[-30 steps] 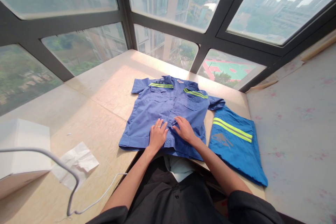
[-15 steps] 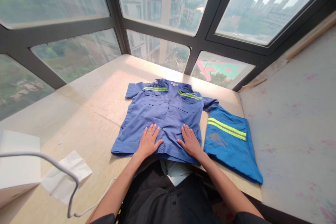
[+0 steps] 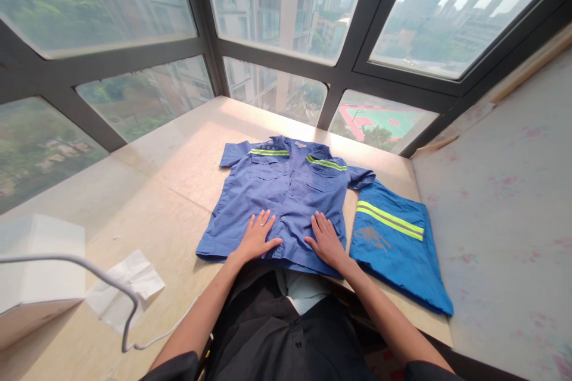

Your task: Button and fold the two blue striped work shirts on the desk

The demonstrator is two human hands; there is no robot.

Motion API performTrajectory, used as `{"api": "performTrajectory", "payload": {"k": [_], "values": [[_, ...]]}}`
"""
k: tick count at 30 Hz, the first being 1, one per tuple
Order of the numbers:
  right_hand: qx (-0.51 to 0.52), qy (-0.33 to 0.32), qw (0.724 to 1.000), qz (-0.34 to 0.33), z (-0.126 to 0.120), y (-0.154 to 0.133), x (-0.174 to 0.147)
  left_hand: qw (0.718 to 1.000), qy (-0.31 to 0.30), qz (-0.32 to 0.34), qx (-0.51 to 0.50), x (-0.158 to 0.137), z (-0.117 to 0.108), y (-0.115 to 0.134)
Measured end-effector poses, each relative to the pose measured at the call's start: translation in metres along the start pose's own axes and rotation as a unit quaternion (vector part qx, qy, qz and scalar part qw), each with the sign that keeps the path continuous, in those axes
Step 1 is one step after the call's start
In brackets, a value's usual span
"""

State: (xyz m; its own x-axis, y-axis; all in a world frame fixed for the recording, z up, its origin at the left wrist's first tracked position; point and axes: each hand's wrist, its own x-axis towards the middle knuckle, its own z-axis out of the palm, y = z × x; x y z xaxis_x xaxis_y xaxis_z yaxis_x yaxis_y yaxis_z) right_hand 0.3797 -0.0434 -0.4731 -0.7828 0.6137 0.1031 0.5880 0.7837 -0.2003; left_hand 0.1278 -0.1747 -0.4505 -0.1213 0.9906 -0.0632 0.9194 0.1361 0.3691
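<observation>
A purple-blue short-sleeved work shirt point(image 3: 279, 190) lies spread front side up on the pale surface, its collar toward the windows. Yellow-green stripes cross its chest above two flap pockets. My left hand point(image 3: 258, 237) rests flat on the lower front, fingers spread, left of the button line. On the other side of the buttons my right hand point(image 3: 326, 240) also lies flat near the hem, with its fingers stretched out. Neither hand grips the cloth. Beside the shirt's right edge is a folded bright blue garment point(image 3: 393, 274) with a yellow-green and grey stripe; the shirt's right sleeve touches its top corner.
At the left stand a white box point(image 3: 53, 268) and a crumpled paper sheet point(image 3: 143, 277), with a grey cable point(image 3: 100, 278) curving in front of them. Windows point(image 3: 272, 89) border the far side of the wooden-looking surface point(image 3: 165, 190). A flowered wall point(image 3: 496, 220) rises at the right.
The camera view has shifted slightly, so everything sits a little farther right. Both hands stay flat on the shirt, in nearly the same places.
</observation>
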Motion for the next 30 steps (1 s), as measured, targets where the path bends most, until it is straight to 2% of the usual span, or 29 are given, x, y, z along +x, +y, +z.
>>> {"api": "performTrajectory", "payload": {"k": [3,5,8,13,17,21,26,30], "values": [[0.012,-0.001,0.999,-0.038,-0.012,-0.019,-0.002,0.998,0.050,-0.024,-0.012,0.006,-0.004,0.011],[0.019,0.003,0.997,-0.073,-0.019,-0.032,0.000,0.997,0.079,0.011,-0.005,0.010,-0.007,0.019],[0.027,0.007,0.993,-0.117,-0.022,-0.043,0.006,0.994,0.071,0.073,0.029,0.016,-0.007,0.028],[0.029,-0.032,0.985,-0.170,-0.014,-0.043,-0.004,0.995,0.064,0.046,0.065,0.019,0.001,0.025],[0.033,-0.051,0.983,-0.173,-0.014,-0.037,-0.022,0.995,0.054,0.054,0.058,0.018,0.006,0.017],[0.051,-0.034,0.985,-0.160,-0.020,-0.039,-0.029,0.998,0.017,0.066,0.019,0.021,0.002,0.008],[0.080,0.019,0.984,-0.158,-0.023,-0.056,-0.024,0.997,0.000,0.059,-0.047,0.017,-0.019,0.004],[0.110,0.062,0.979,-0.162,-0.027,-0.068,-0.017,0.991,-0.036,0.124,-0.033,-0.005,-0.036,0.008]]}}
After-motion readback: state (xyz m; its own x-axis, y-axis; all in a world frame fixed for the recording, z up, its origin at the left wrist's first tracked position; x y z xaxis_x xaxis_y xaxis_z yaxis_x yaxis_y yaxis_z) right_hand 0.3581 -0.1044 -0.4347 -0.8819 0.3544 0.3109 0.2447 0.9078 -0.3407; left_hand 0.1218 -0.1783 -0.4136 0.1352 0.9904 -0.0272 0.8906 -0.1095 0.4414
